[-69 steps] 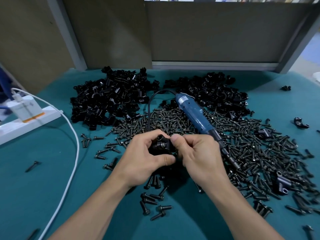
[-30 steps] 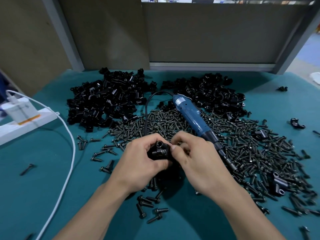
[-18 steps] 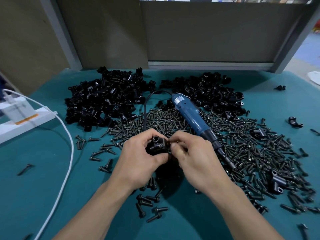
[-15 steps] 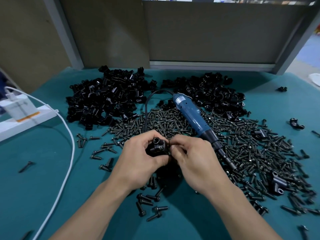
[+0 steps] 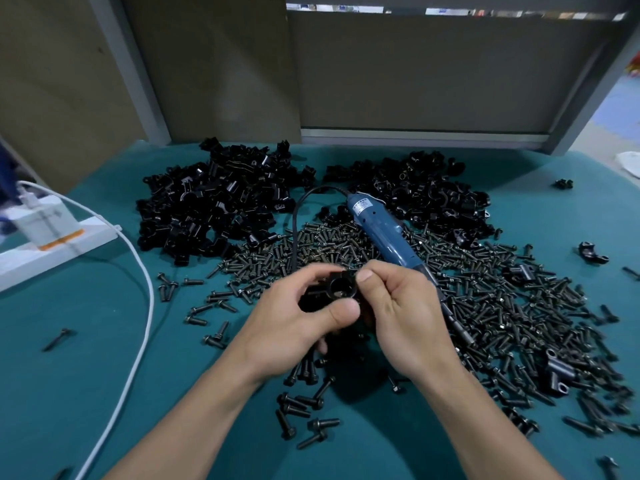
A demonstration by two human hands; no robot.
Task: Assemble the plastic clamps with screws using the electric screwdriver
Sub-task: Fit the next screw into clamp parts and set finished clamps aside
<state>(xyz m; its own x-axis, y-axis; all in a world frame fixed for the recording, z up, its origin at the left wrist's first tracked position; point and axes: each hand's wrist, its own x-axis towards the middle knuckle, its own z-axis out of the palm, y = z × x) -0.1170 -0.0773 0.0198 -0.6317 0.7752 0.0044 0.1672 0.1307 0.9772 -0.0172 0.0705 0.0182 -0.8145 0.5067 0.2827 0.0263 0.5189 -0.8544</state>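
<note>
- The plastic clamp (image 5: 341, 289) is sitting between your two hands, raised just above the worktop (image 5: 86, 341), with its round bore facing you.
- Your left hand (image 5: 294, 327) is curling round its lower body, thumb pressing the front. Your right hand (image 5: 405, 313) is pinching its upper edge.
- It is looking light, rigid and smooth, so I am judging it likely to twist under driver torque. You are better off gripping the thick ring.
- The screws (image 5: 485, 306) are lying loose across the worktop. Being small and prone to rolling, they are asking for a fingertip pinch.
- The electric screwdriver (image 5: 381, 233) is lying untouched on the screws behind your right hand. It is looking heavier, so take its blue barrel.
</note>
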